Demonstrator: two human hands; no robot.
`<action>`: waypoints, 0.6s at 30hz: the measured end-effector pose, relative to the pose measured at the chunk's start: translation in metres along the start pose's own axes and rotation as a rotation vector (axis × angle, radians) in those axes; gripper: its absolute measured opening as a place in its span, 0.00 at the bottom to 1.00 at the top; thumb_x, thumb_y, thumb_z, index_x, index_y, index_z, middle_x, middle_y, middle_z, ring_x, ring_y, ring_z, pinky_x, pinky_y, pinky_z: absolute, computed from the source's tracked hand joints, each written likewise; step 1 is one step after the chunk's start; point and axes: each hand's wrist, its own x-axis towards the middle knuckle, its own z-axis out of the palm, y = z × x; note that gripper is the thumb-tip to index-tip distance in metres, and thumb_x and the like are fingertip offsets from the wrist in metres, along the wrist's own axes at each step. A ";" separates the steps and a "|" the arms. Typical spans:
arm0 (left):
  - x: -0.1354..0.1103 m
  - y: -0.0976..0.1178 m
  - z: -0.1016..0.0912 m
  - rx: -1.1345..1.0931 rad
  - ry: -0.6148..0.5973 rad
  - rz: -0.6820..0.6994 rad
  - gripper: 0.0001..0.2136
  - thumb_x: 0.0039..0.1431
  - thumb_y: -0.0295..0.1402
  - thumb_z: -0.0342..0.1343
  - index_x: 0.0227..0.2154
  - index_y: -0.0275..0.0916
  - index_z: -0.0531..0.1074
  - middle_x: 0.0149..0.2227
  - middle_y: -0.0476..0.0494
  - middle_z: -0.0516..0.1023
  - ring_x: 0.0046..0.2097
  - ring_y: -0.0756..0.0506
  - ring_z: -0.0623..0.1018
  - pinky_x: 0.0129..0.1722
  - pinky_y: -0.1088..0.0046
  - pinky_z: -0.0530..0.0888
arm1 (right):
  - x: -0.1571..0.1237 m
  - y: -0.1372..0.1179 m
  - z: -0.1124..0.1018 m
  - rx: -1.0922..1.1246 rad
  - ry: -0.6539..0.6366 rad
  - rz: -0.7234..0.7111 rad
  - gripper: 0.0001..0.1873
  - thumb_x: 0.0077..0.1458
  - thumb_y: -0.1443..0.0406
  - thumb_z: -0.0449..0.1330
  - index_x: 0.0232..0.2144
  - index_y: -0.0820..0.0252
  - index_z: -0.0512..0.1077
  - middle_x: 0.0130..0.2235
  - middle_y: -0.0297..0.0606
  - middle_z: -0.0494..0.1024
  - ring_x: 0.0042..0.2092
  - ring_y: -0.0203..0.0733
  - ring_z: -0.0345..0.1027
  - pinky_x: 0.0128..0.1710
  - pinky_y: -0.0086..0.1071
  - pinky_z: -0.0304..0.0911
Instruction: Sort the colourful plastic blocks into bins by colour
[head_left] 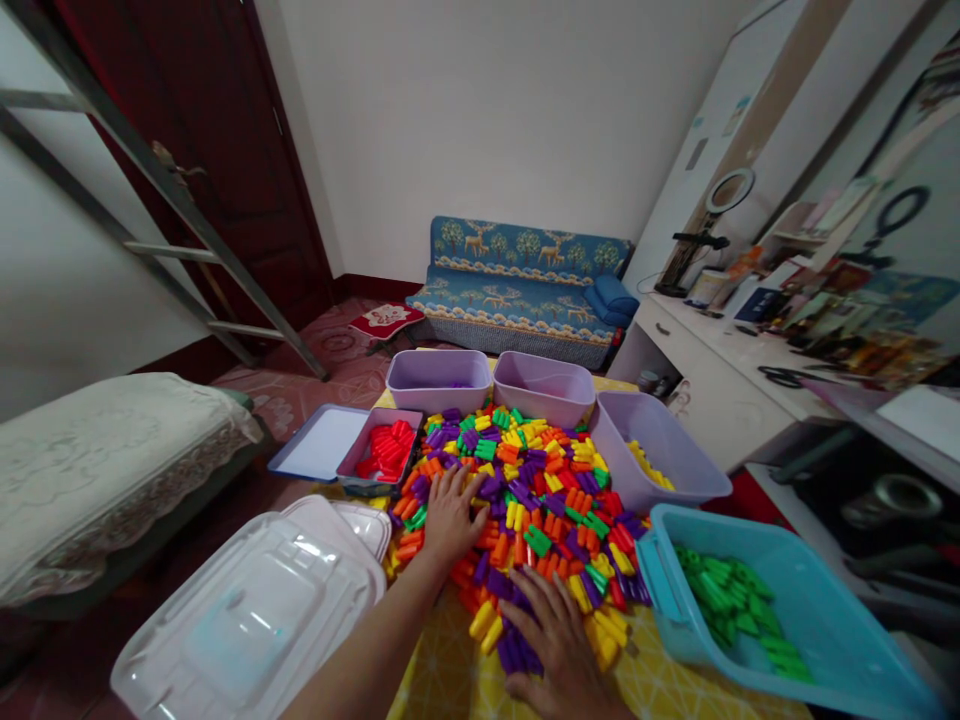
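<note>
A heap of small plastic pieces [525,490] in red, orange, yellow, green and purple covers the middle of a yellow-clothed table [450,680]. My left hand [450,512] lies flat on the heap's left side, fingers stretched out. At the heap's near edge my right hand [551,630] rests palm down with fingers spread over purple and yellow pieces. Neither hand grips anything. Bins ring the heap: a small one with red pieces [382,450], two purple tubs [439,380] [544,385] at the back, a purple tub with yellow pieces [660,450], and a blue bin with green pieces [757,610].
A clear plastic lid [247,610] lies at the table's left front, with a blue lid [311,445] behind it. A bed [97,470] stands to the left, a patterned sofa [517,290] behind, a cluttered white desk [750,350] to the right, and a metal ladder [187,210] leans by the door.
</note>
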 end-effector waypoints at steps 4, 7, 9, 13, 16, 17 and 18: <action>0.000 -0.001 0.001 -0.006 0.004 -0.002 0.26 0.55 0.36 0.57 0.58 0.51 0.65 0.61 0.44 0.65 0.63 0.36 0.60 0.64 0.48 0.54 | 0.012 0.011 -0.003 -0.083 -0.015 0.015 0.30 0.51 0.53 0.64 0.57 0.39 0.64 0.68 0.32 0.52 0.66 0.52 0.46 0.64 0.54 0.42; 0.000 -0.001 0.001 -0.009 0.004 -0.002 0.25 0.56 0.37 0.56 0.58 0.51 0.65 0.61 0.45 0.65 0.63 0.37 0.60 0.64 0.49 0.54 | 0.030 0.021 -0.008 -0.135 0.043 0.050 0.20 0.54 0.59 0.62 0.51 0.42 0.69 0.67 0.30 0.54 0.66 0.50 0.47 0.64 0.55 0.40; 0.000 -0.001 0.000 -0.008 0.000 -0.001 0.24 0.57 0.37 0.55 0.58 0.51 0.65 0.61 0.45 0.65 0.63 0.37 0.60 0.64 0.49 0.54 | 0.045 0.028 -0.010 -0.148 0.098 0.083 0.16 0.54 0.61 0.61 0.47 0.45 0.72 0.66 0.32 0.58 0.65 0.50 0.50 0.64 0.55 0.41; 0.000 0.001 -0.001 -0.004 -0.005 -0.002 0.24 0.57 0.36 0.55 0.58 0.52 0.66 0.61 0.45 0.65 0.63 0.37 0.60 0.63 0.48 0.54 | 0.076 0.040 -0.011 -0.158 0.235 0.245 0.11 0.56 0.64 0.58 0.43 0.51 0.73 0.62 0.37 0.64 0.61 0.50 0.56 0.62 0.54 0.48; 0.000 0.001 -0.002 -0.003 -0.003 -0.001 0.24 0.57 0.37 0.56 0.58 0.52 0.66 0.61 0.45 0.65 0.63 0.37 0.60 0.64 0.48 0.54 | 0.096 0.049 -0.008 -0.167 0.295 0.383 0.10 0.57 0.63 0.57 0.41 0.54 0.74 0.58 0.42 0.68 0.59 0.52 0.59 0.59 0.54 0.52; 0.000 0.001 -0.002 -0.004 -0.002 -0.001 0.24 0.57 0.37 0.56 0.58 0.52 0.66 0.61 0.45 0.65 0.63 0.37 0.60 0.64 0.48 0.54 | 0.101 0.050 -0.007 -0.169 0.318 0.419 0.10 0.58 0.62 0.57 0.41 0.54 0.74 0.57 0.43 0.70 0.58 0.53 0.59 0.58 0.55 0.52; 0.000 0.001 -0.001 -0.004 -0.001 -0.001 0.24 0.57 0.37 0.56 0.58 0.52 0.66 0.61 0.45 0.65 0.63 0.37 0.60 0.64 0.49 0.54 | 0.105 0.050 -0.005 -0.166 0.348 0.448 0.11 0.58 0.61 0.56 0.41 0.55 0.74 0.56 0.45 0.70 0.58 0.54 0.59 0.58 0.56 0.52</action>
